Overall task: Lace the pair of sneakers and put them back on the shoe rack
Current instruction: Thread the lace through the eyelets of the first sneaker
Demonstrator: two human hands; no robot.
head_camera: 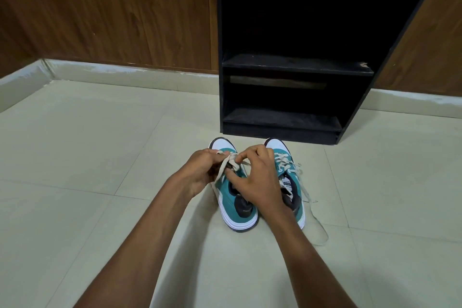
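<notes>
Two teal and white sneakers stand side by side on the tiled floor, toes pointing toward the black shoe rack (295, 65). Over the left sneaker (237, 205), my left hand (200, 170) and my right hand (257, 177) both pinch its cream lace (231, 159) above the eyelets. The right sneaker (291, 182) is partly hidden behind my right wrist. Its lace is threaded near the toe, and the loose ends (317, 222) trail onto the floor at the right.
The rack's shelves look bare and dark. It stands against a wooden panelled wall (112, 12) with a pale skirting strip below. Pale floor tiles (100, 157) spread left, right and in front of the sneakers.
</notes>
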